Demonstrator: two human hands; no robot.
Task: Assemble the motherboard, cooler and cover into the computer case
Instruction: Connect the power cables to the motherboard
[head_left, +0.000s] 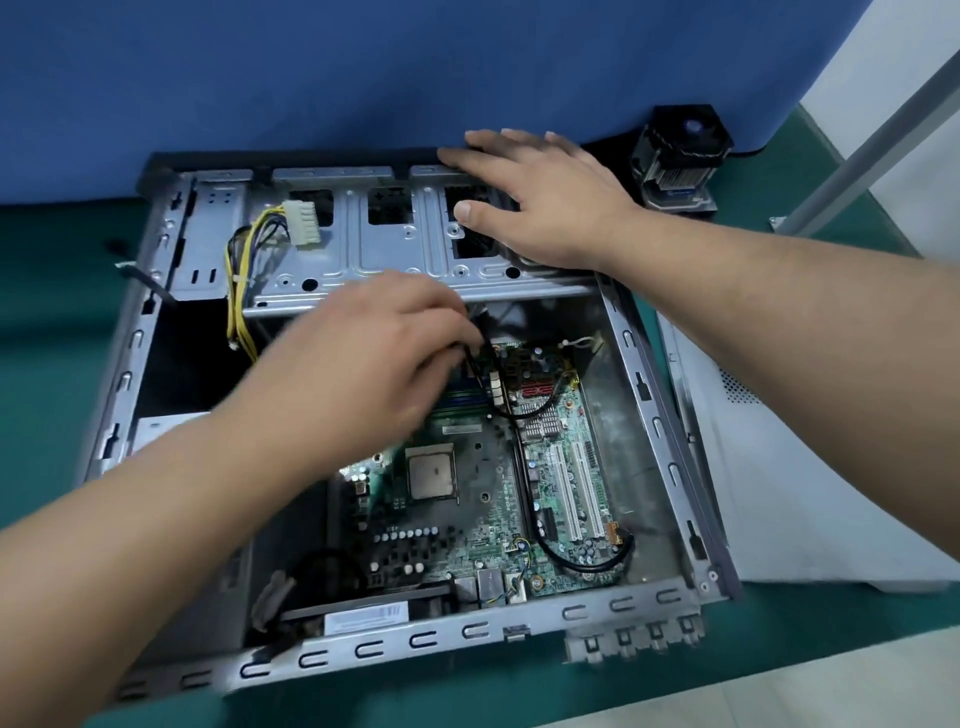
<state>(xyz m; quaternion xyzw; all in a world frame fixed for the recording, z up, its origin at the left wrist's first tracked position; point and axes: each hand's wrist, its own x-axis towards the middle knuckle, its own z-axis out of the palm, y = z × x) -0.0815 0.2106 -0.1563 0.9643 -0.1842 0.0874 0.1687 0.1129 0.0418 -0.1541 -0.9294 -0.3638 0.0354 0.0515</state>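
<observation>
The open grey computer case (670, 457) lies flat on a green mat. The green motherboard (550, 499) sits inside it, its bare processor (432, 472) showing. My left hand (374, 358) hovers over the board's far edge, fingertips pinching a thin black cable (524, 413). My right hand (540, 202) rests flat, fingers spread, on the far right of the metal drive bay (384, 249). The black cooler (680, 156) with its fan stands outside the case at the back right. The white cover (769, 499) lies right of the case.
A yellow-and-black power cable bundle with a white plug (304, 223) hangs over the drive bay's left side. A blue partition (363, 73) stands close behind the case. A grey metal post (872, 140) slants at the far right.
</observation>
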